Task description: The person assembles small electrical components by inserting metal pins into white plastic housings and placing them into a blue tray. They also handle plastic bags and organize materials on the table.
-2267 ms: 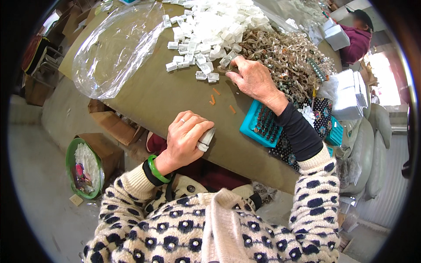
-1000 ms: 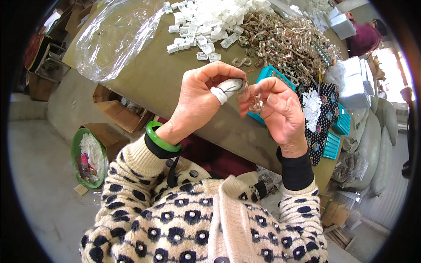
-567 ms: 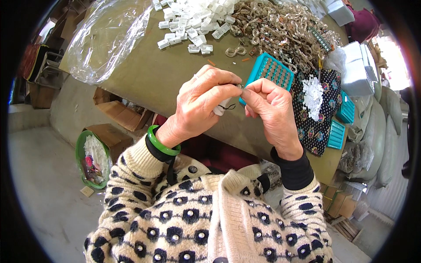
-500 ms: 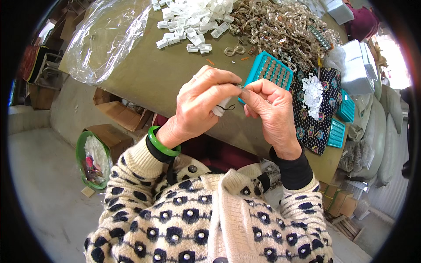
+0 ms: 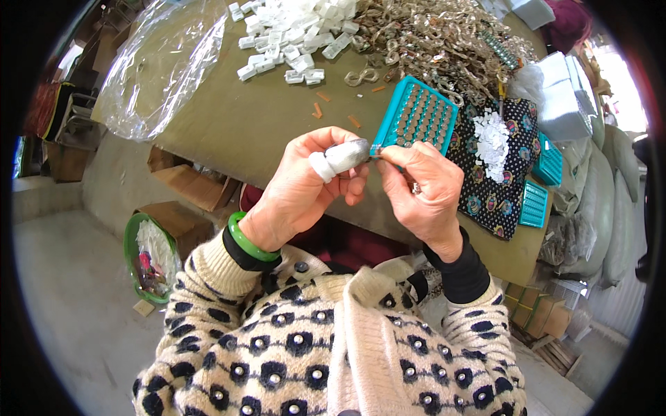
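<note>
Over the near edge of the table, my left hand [image 5: 295, 180] and my right hand [image 5: 427, 197] meet at their fingertips. A white and grey wrap covers one left finger, and a green bangle [image 5: 248, 239] circles that wrist. Both hands pinch a tiny piece [image 5: 375, 150] between them; it looks partly clear, but its kind is too small to make out. The right thumb and forefinger are pressed together on its right side. Just beyond the hands lies a teal tray [image 5: 390, 118] holding rows of small round brown pieces.
White plastic blocks [image 5: 291, 35] and a heap of tangled clear loops [image 5: 430, 41] cover the far table. White chips [image 5: 492, 142] lie on a patterned cloth [image 5: 475, 197] at right, near more teal trays [image 5: 533, 204]. Clear plastic film [image 5: 163, 69] spreads left; a green basket [image 5: 132, 253] stands below.
My left hand has rotated and dropped a little, bringing its wrapped finger into full view. My right hand has shifted slightly lower, its fingertips still meeting the left ones.
</note>
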Demonstrator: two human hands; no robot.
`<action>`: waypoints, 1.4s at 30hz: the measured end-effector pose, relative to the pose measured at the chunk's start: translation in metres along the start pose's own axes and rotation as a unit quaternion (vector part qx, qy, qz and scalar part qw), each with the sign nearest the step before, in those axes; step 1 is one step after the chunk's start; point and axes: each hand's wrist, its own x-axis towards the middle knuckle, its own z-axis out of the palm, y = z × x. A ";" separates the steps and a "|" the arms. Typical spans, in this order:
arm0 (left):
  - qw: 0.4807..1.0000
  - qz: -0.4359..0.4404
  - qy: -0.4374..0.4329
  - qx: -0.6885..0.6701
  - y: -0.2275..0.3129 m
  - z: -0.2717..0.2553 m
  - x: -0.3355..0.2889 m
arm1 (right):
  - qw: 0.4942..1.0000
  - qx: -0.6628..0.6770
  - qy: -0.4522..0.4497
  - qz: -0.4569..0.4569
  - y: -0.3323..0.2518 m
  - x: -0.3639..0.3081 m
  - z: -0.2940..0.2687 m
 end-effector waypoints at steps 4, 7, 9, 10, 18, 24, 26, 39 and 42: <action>0.998 -0.014 -0.018 -0.060 -0.008 0.006 0.003 | 0.999 0.050 -0.001 0.021 0.000 0.002 -0.007; 0.994 -0.042 -0.055 -0.081 -0.006 0.009 0.005 | 0.993 0.105 0.000 0.059 -0.001 0.004 -0.011; 0.996 -0.031 -0.073 -0.047 -0.005 0.011 0.006 | 0.977 0.193 0.006 0.092 -0.002 0.003 -0.011; 0.994 -0.008 -0.106 -0.028 -0.005 0.012 0.006 | 0.966 0.231 -0.008 0.119 -0.004 0.002 -0.012; 0.986 0.063 -0.127 0.084 -0.009 0.011 0.002 | 0.807 0.473 -0.024 0.353 -0.006 -0.007 -0.009; 0.993 0.043 -0.112 0.001 -0.001 0.005 -0.001 | 0.950 0.257 -0.034 0.173 -0.014 0.000 -0.011; 0.993 0.048 -0.099 0.033 -0.001 -0.004 -0.005 | 0.983 0.167 -0.026 0.071 -0.017 0.000 -0.009; 0.988 -0.089 -0.119 -0.039 0.011 -0.026 -0.005 | 0.993 0.084 -0.070 0.046 -0.034 -0.003 0.010; 0.975 0.044 -0.014 0.217 0.036 -0.032 0.004 | 0.962 0.208 -0.058 0.166 -0.028 -0.006 0.010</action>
